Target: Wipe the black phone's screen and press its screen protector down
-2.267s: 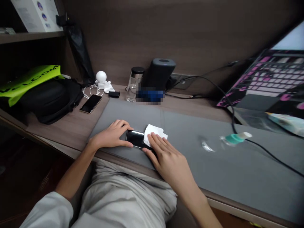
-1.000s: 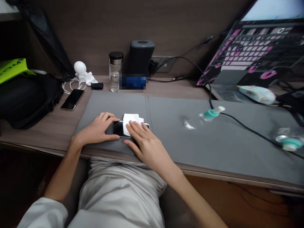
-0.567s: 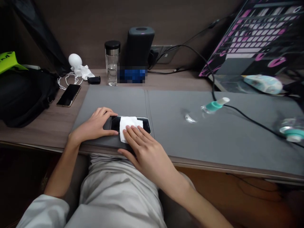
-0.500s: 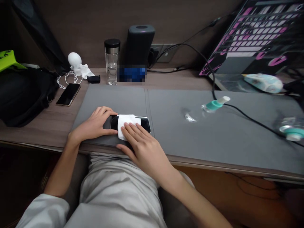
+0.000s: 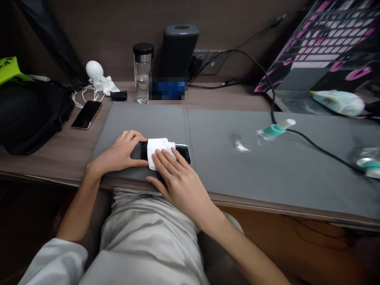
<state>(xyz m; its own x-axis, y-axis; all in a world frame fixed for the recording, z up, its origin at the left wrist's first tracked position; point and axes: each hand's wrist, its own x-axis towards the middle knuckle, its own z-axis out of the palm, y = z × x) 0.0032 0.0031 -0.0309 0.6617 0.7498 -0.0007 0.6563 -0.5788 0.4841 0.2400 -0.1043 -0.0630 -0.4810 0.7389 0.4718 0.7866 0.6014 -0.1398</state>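
Note:
A phone with a dark screen and a light rim lies flat on the grey desk mat, near the front edge. My left hand grips its left end between thumb and fingers. Across the middle of the screen lies a folded white tissue. My right hand rests on the tissue with its fingers stretched out flat, pressing it against the glass. The thumb points left, off the phone. Part of the screen is hidden under tissue and fingers.
Right of the phone lie a small clear cap, a teal-and-white spray bottle and a second teal-topped bottle. A black cable crosses the mat. Behind stand a glass water bottle and a laptop. Another phone lies left.
The view has shifted slightly, so the background things sit further right and higher. The tissue under my right hand has slid a little left along the screen. My left hand keeps its grip.

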